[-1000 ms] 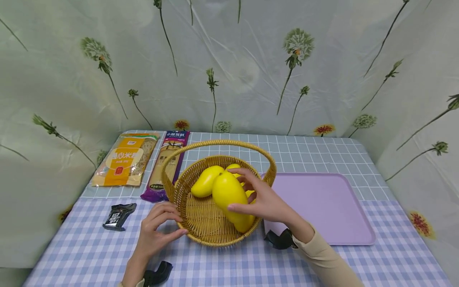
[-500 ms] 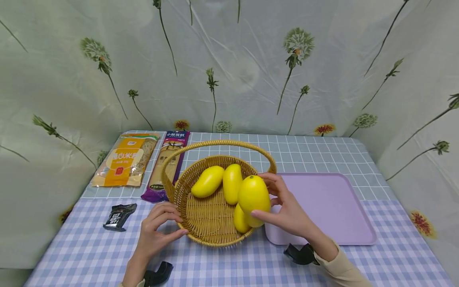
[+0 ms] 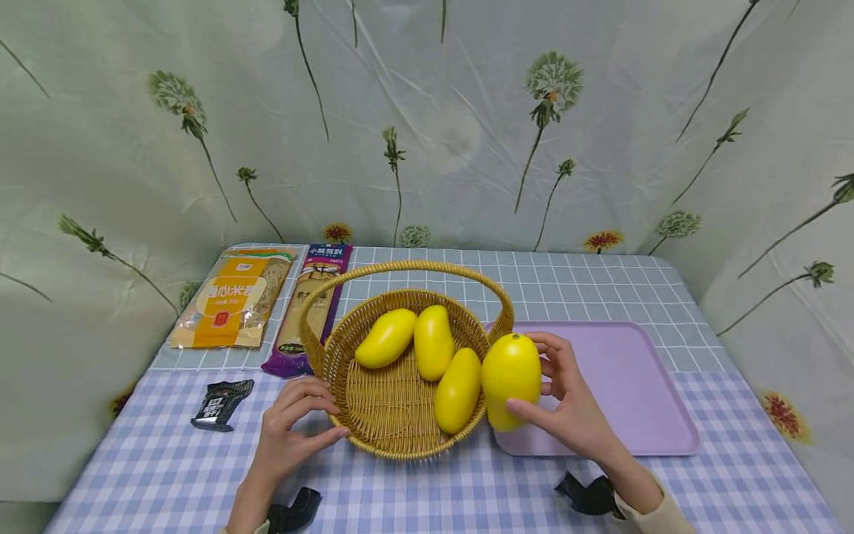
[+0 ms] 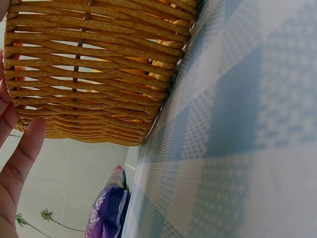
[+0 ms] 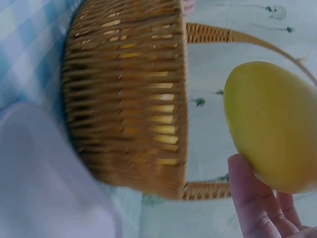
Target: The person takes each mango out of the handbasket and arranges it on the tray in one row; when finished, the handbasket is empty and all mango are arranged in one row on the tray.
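Observation:
A yellow mango (image 3: 511,380) is gripped between the thumb and fingers of the right hand (image 3: 572,404), just past the right rim of the wicker basket (image 3: 373,404) and over the tray's left edge. In the right wrist view the mango (image 5: 272,126) is raised above the basket rim, with the hand (image 5: 262,208) around one end. Three mangoes lie in the basket: one at the left (image 3: 385,338), one in the middle (image 3: 434,343), one at the right (image 3: 458,391). The left hand (image 3: 293,426) pinches the basket's left rim; its thumb shows against the weave (image 4: 89,74) in the left wrist view.
A lilac tray (image 3: 617,393) lies right of the basket, partly under the right hand. At the back left are an orange-labelled food bag (image 3: 230,300) and a purple pasta packet (image 3: 308,311). A small black packet (image 3: 222,404) lies on the checked cloth. The basket handle arches upward.
The right hand has carried its mango rightward out of the basket, past the rim. The mangoes beneath have come into view, the right one lying turned differently. The left hand stays on the rim.

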### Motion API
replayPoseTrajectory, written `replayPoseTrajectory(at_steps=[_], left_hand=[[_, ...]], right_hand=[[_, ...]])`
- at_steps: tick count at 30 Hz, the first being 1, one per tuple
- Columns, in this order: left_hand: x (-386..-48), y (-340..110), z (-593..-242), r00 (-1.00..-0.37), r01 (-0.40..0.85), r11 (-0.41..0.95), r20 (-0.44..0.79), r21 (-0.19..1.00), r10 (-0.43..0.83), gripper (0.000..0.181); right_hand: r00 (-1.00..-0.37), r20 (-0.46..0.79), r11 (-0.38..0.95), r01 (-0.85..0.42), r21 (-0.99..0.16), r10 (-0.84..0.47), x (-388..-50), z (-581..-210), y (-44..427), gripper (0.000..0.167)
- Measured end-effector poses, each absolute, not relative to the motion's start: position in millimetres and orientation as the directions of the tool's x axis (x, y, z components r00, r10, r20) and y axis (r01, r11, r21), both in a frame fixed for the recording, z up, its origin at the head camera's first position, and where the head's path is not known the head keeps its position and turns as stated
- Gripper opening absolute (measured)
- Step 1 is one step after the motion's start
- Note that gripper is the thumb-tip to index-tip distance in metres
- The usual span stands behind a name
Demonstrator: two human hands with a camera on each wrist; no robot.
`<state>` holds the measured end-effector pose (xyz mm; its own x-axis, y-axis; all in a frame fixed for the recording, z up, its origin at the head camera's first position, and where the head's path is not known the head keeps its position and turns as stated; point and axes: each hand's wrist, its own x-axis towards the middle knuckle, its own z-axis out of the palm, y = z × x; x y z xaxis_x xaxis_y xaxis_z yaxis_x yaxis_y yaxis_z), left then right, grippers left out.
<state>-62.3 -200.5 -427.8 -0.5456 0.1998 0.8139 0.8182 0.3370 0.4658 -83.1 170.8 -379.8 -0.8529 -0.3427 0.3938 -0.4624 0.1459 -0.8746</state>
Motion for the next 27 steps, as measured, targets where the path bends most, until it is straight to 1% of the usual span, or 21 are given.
replayPoseTrajectory(at_steps=[4,11,16,21,27], left_hand=[[-62,-201,-428,-0.543,0.820,0.336,0.815,0.463,0.200,0.031],[-62,-200,-427,-0.542,0.819,0.343,0.817,0.460,0.198,0.032],[-62,-200,-428,-0.543,0.819,0.336,0.816,0.465,0.198,0.032],[-62,-200,-429,-0.543,0.820,0.335,0.817,0.465,0.196,0.031],[-63,-201,-429,-0.541,0.821,0.333,0.818,0.464,0.196,0.031]], right_hand=[[-0.877,0.362,0.170,-0.427,-0.888,-0.315,-84,-386,181,0.078],[-0.936,0.260,0.282,-0.323,-0.903,-0.239,-91,-399,195,0.075],[-0.957,0.213,0.344,-0.271,-0.899,-0.198,-98,-407,204,0.075],[-0.977,0.139,0.399,-0.194,-0.896,-0.164,-103,-412,209,0.075],[-0.989,0.078,0.487,-0.130,-0.864,-0.125,-108,-419,212,0.074]])
